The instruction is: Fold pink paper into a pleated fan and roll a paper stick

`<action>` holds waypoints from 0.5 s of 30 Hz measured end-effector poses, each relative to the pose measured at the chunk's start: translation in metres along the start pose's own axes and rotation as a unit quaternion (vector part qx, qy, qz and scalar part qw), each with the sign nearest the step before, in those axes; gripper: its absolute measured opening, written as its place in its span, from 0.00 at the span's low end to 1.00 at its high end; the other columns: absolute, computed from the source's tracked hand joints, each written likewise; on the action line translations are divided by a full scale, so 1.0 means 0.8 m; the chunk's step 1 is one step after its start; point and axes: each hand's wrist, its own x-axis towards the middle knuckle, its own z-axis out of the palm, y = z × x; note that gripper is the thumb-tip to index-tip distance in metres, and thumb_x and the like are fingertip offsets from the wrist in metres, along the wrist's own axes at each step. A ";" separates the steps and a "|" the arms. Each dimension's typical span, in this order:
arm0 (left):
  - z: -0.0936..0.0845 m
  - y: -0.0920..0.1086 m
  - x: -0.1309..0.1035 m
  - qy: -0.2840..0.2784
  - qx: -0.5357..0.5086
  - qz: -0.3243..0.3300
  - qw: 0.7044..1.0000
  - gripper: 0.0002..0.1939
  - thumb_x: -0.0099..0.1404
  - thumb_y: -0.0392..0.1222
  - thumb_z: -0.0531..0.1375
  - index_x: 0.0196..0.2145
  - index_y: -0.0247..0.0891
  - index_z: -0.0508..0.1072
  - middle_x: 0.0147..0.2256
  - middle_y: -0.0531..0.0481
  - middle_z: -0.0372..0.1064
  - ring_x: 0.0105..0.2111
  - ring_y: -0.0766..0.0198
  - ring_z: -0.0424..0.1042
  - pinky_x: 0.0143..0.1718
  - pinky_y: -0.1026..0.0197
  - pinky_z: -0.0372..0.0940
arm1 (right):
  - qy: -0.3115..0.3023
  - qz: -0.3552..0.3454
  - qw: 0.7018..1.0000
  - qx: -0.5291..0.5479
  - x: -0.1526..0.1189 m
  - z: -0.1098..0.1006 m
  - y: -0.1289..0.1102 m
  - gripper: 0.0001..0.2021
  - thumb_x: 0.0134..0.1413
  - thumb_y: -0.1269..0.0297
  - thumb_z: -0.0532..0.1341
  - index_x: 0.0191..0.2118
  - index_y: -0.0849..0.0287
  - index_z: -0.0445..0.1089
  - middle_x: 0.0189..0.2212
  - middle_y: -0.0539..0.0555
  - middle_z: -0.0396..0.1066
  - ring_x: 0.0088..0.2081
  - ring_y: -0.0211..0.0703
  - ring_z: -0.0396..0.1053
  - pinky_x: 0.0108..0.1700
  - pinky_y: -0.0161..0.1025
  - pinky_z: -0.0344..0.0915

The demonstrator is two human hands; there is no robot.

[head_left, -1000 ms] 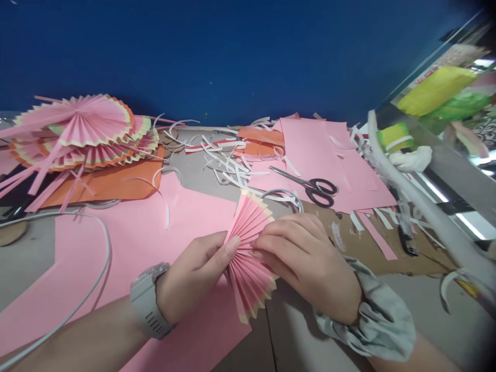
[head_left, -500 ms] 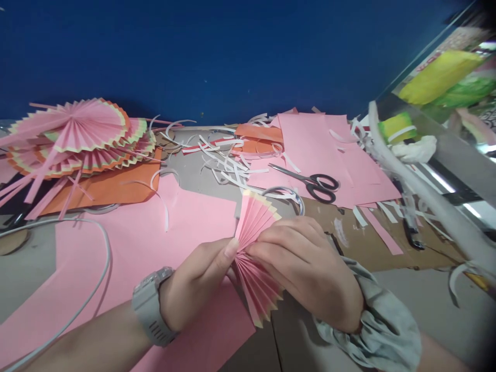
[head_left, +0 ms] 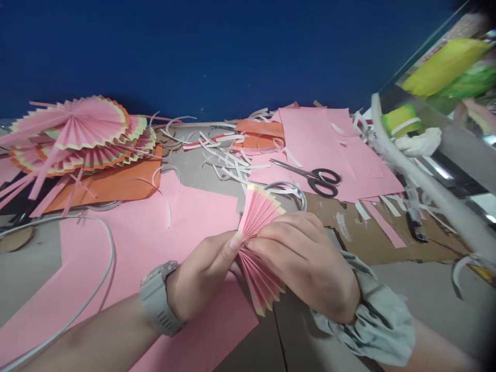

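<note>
A pleated pink paper fan with pale yellow edges spreads between my hands over the table. My left hand, with a grey watch on its wrist, pinches the fan at its gathered middle, thumb on top. From the other side, my right hand grips the folds close to that same middle; its fingertips are partly hidden among the pleats. A pale green scrunchie circles my right wrist. Under my left hand lies a large pink paper sheet.
Black-handled scissors lie beyond the fan, beside pink sheets and white paper strips. Finished pleated rosettes pile up at the left on orange paper. A white cable curves across the left. Cardboard lies at right.
Both hands keep their hold on the fan, which sits almost the same in the grip. The whole view has shifted slightly.
</note>
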 end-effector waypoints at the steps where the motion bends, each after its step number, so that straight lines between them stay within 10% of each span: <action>1: 0.000 -0.002 0.000 0.000 -0.002 -0.005 1.000 0.19 0.69 0.45 0.41 0.27 0.36 0.63 0.24 0.54 0.63 0.25 0.69 0.64 0.30 0.66 0.61 | -0.004 0.001 1.000 -0.004 0.000 0.001 0.000 0.08 0.58 0.71 0.52 0.33 0.60 0.69 0.30 0.52 0.71 0.36 0.40 0.63 0.41 0.41 0.58; 15: 0.002 -0.004 -0.002 0.003 -0.038 -0.004 0.999 0.21 0.69 0.48 0.42 0.25 0.35 0.63 0.23 0.52 0.65 0.25 0.69 0.65 0.30 0.65 0.63 | -0.001 -0.028 0.999 -0.019 0.001 -0.001 -0.001 0.09 0.59 0.70 0.51 0.35 0.62 0.69 0.31 0.53 0.71 0.37 0.42 0.62 0.43 0.42 0.56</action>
